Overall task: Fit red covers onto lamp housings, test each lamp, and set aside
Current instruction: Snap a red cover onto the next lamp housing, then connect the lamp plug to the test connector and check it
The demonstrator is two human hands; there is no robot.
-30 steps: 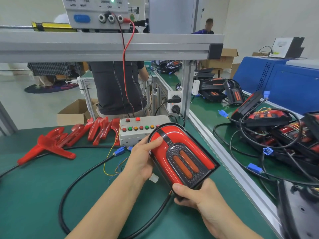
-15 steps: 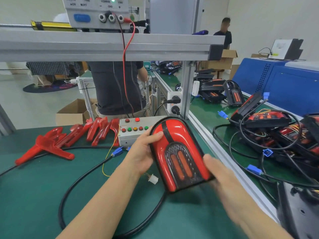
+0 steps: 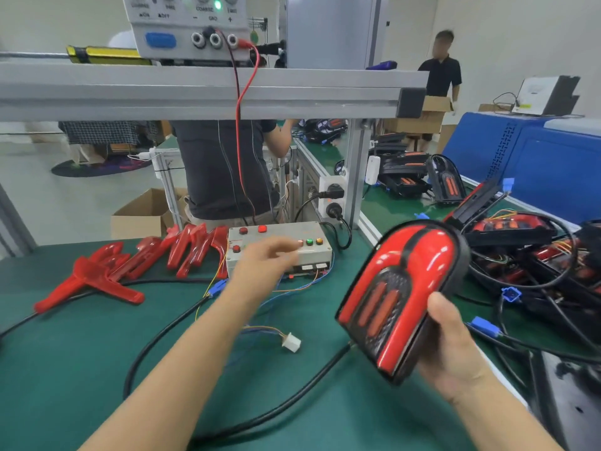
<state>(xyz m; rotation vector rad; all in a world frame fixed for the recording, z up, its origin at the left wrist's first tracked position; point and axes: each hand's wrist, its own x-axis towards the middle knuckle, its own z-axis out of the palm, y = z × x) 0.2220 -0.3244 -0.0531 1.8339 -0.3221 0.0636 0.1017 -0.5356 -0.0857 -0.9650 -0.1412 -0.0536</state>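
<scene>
My right hand (image 3: 450, 349) grips a lamp (image 3: 403, 294) with a glossy red cover and a black grille with two orange strips, held tilted above the green bench at the right. A black cable runs from its lower end across the mat. My left hand (image 3: 265, 260) hovers, fingers loosely extended and blurred, over the grey button box (image 3: 310, 232), holding nothing. Several loose red covers (image 3: 136, 265) lie in a row at the left back of the bench.
A white connector (image 3: 291, 342) on thin wires lies mid-bench. More lamps and tangled cables (image 3: 533, 255) pile up on the right bench beyond an aluminium rail. A power supply (image 3: 188, 27) sits on the frame overhead. A person (image 3: 224, 170) stands behind the bench.
My left hand let go of the lamp and moved back over the button box. My right hand took the lamp alone and carried it rightward, lifted off the mat.
</scene>
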